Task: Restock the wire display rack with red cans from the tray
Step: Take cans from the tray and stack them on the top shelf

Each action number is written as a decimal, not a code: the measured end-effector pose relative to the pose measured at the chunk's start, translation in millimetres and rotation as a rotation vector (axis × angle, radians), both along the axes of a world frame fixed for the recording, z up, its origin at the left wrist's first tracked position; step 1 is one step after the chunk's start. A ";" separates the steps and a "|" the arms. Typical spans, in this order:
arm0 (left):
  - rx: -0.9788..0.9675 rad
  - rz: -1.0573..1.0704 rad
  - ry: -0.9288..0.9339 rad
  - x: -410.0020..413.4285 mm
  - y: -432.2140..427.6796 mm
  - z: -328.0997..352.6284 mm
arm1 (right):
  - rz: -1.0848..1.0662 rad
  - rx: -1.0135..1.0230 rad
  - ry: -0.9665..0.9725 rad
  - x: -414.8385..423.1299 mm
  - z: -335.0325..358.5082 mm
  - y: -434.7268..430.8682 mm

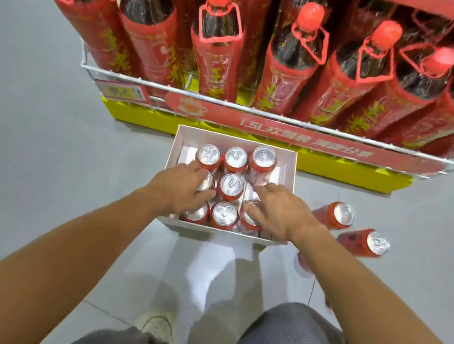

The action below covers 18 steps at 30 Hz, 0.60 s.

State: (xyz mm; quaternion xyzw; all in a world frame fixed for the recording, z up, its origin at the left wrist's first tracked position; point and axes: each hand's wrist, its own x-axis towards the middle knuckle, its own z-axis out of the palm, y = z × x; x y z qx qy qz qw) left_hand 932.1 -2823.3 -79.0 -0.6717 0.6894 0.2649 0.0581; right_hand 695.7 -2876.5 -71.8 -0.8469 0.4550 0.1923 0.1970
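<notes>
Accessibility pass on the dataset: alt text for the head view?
Two bare hands reach down into a white tray of red cans on the floor, the left hand over its left column, the right hand over its near right can. Behind it a wire display rack holds big red-labelled bottles; more cans sit on the floor to the tray's right.

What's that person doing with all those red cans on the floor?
A person has both hands in a white tray of red cans on the floor, in front of a wire display rack holding big red bottles. The left hand grips the middle-left can; the right hand covers the near-right can. More loose cans sit beside the tray.
</notes>
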 end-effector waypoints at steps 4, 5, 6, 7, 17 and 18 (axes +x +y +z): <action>-0.056 0.145 0.099 6.1 -2.7 -18.8 | -0.002 0.001 -0.026 -1.3 -13.4 -0.3; -0.060 0.195 0.134 8.1 -3.5 -23.9 | -0.006 0.007 -0.042 -2.4 -16.3 -1.3; -0.060 0.241 0.172 8.9 -4.2 -27.9 | -0.004 0.013 -0.058 -4.2 -19.4 -2.5; -0.055 0.283 0.211 8.5 -5.0 -30.9 | -0.001 0.026 -0.069 -5.8 -21.7 -3.8; -0.093 0.581 0.388 0.7 -17.3 -67.7 | 0.012 0.120 -0.225 -8.8 -48.3 -19.7; -0.100 0.583 0.380 0.8 -18.2 -69.0 | 0.006 0.126 -0.240 -9.6 -48.8 -21.4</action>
